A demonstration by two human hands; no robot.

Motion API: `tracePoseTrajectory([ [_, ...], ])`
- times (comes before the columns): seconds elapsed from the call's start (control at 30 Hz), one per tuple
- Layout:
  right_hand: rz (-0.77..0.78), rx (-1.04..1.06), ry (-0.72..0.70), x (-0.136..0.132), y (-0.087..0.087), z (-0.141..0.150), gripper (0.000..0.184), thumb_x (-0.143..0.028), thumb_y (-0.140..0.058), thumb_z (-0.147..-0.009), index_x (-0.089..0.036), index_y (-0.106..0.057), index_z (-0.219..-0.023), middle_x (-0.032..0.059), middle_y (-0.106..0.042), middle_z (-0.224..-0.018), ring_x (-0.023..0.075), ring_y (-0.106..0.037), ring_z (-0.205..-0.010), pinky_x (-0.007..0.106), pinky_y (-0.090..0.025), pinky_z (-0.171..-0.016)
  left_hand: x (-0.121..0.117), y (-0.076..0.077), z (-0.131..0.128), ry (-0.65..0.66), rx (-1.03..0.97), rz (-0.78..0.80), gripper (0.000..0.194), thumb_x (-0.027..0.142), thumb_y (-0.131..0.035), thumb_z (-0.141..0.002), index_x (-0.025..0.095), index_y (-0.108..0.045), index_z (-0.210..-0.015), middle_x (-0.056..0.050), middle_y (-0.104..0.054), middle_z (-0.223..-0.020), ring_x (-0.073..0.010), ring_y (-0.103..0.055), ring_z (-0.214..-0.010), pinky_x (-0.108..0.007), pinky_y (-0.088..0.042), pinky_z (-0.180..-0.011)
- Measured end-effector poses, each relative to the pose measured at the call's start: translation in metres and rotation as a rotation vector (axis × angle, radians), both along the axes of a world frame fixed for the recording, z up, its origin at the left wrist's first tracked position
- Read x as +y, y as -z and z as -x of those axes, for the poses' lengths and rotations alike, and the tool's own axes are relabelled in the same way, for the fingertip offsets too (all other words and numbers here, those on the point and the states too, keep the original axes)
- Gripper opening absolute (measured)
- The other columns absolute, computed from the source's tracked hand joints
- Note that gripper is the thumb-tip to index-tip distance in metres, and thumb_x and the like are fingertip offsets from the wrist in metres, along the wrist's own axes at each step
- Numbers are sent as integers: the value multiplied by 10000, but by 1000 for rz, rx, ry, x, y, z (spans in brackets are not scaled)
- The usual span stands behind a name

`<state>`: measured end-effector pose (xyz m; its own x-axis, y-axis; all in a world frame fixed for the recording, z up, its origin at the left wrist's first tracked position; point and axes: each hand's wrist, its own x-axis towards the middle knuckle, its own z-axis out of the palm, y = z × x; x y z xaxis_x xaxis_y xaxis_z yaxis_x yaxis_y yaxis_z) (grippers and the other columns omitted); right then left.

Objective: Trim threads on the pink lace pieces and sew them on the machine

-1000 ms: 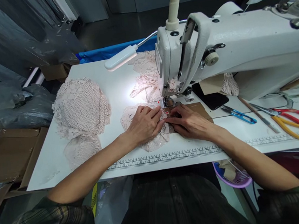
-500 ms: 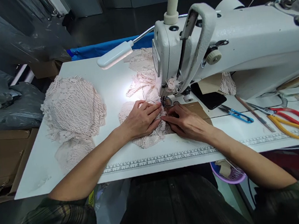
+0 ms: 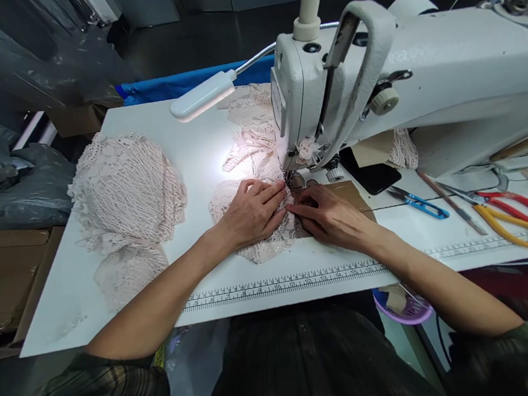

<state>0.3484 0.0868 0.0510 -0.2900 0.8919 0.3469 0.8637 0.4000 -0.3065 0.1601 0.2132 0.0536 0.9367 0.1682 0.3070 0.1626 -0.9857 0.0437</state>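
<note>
Pale pink lace fabric [image 3: 269,249] lies bunched under the needle area of a white sewing machine [image 3: 298,95]. My left hand [image 3: 255,212] rests flat on this lace, fingers stretched toward the presser foot [image 3: 289,179]. On the other side of the foot, my right hand [image 3: 328,215] has its thumb and forefinger closed at the lace's right edge. Its other fingers curl over a brown plate on the table; what lies beneath them is hidden. More of the lace extends behind my left hand, along the machine's left side.
A heap of pink lace [image 3: 127,189] sits at the table's left. To the right lie blue thread snips [image 3: 421,203], red-and-yellow-handled scissors [image 3: 511,214], and a black phone [image 3: 374,175]. A lit lamp [image 3: 202,96] hangs over the table. A purple basket [image 3: 406,312] is below the edge.
The view has shifted slightly. Both hands keep nearly the same place on the lace beside the presser foot.
</note>
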Motion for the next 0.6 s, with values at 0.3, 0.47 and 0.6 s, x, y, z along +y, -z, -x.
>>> tracePoseTrajectory([
  [0.3, -32, 55, 28, -1, 4, 1, 299, -145, -474, -898, -182, -658, -1129, 127, -520, -1026, 244, -533, -978, 445, -538, -860, 3, -1, 0, 2, -30, 60, 366, 339, -451, -962, 148, -615, -1227, -107, -581, -1340, -265, -554, -1111, -520, -335, -1036],
  [0.47, -24, 76, 39, -1, 4, 2, 300, -166, -483, -910, -187, -666, -1148, 128, -529, -1034, 238, -555, -965, 432, -555, -841, 4, -5, -1, 1, -28, 92, 360, 352, -451, -964, 161, -624, -1215, -96, -603, -1314, -259, -556, -1141, -545, -293, -1069],
  [0.6, -24, 96, 41, -1, 4, 2, 279, -192, -502, -917, -173, -689, -1122, 136, -529, -1034, 239, -567, -952, 420, -560, -828, 3, -8, 0, -8, 5, 107, 365, 349, -421, -978, 162, -619, -1222, -81, -604, -1315, -254, -555, -1149, -552, -259, -1096],
])
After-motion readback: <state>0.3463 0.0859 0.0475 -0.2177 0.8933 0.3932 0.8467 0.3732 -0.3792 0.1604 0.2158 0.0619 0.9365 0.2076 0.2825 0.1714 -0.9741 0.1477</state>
